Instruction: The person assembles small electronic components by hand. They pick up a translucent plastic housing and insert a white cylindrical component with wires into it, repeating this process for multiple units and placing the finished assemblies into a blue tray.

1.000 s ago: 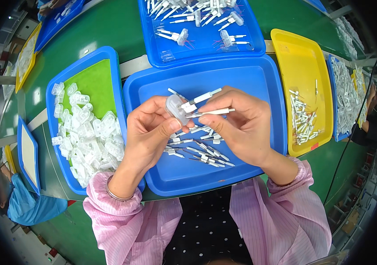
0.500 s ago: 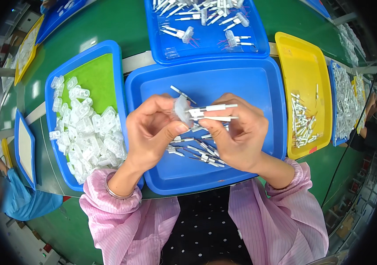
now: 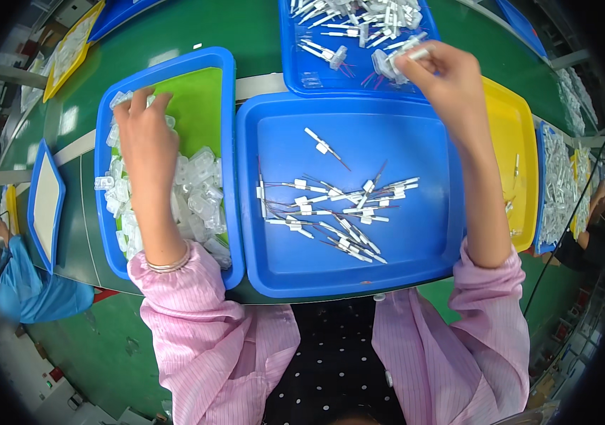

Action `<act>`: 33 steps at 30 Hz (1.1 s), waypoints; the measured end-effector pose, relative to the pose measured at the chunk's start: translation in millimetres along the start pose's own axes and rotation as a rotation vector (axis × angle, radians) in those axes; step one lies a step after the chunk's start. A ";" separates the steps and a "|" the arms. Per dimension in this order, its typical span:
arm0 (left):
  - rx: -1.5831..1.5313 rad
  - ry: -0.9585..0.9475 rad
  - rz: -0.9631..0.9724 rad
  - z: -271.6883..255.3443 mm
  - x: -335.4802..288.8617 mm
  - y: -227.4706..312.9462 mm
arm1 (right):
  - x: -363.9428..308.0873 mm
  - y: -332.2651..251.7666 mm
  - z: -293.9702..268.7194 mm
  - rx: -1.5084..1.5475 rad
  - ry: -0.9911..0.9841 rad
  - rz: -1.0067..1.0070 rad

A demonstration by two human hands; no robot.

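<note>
My left hand (image 3: pixel 148 138) is over the left blue tray (image 3: pixel 230 177), fingers apart and bent down among clear plastic housings (image 3: pixel 200 202). Whether its fingertips touch one is hidden. My right hand (image 3: pixel 451 88) reaches above the near edge of the far blue tray (image 3: pixel 324 83). Thumb and fingers pinch an assembled piece (image 3: pixel 419 54), a clear housing with white tubes, close to similar pieces lying there. Between my arms, the middle blue tray (image 3: pixel 274 273) carries several loose white-sleeved wire leads (image 3: pixel 348 244). One lead (image 3: pixel 324 145) lies apart from the pile.
Right of the middle tray stands a yellow tray (image 3: pixel 526 120) with small white parts, partly behind my right arm. Farther right is a tray of clear parts (image 3: pixel 556 184). A pale-lined blue tray (image 3: pixel 44 205) stands at the left. A person in blue (image 3: pixel 37 280) is beyond it.
My hands were together over the middle tray, holding the assembled piece. They have parted: the left has moved to the housings, the right to the far tray with the piece. The view has shifted slightly.
</note>
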State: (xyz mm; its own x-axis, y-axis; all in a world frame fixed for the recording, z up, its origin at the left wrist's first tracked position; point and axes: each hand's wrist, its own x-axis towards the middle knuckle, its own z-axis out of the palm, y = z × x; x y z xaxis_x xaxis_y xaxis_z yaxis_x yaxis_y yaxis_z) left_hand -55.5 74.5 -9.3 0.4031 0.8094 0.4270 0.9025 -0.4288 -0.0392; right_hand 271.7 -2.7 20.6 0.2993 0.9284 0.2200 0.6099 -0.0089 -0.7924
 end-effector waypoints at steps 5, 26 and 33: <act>-0.051 -0.196 -0.143 0.2 1.9 -8.6 | 33.4 27.0 -0.3 -0.435 0.016 0.100; -1.897 -0.321 -0.461 -25.7 -8.6 75.3 | -54.5 -21.1 50.0 -0.050 -0.516 -0.089; -2.179 -0.510 -0.573 -23.4 -10.6 92.6 | -64.8 -39.0 3.3 0.822 -0.215 0.102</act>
State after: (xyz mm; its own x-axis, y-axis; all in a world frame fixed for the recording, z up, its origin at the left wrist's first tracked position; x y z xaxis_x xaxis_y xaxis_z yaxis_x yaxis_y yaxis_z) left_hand 20.3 16.8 3.7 0.5618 0.8117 -0.1597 -0.4115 0.4417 0.7972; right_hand 226.1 -61.3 35.5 0.1273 0.9888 0.0780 -0.1633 0.0985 -0.9816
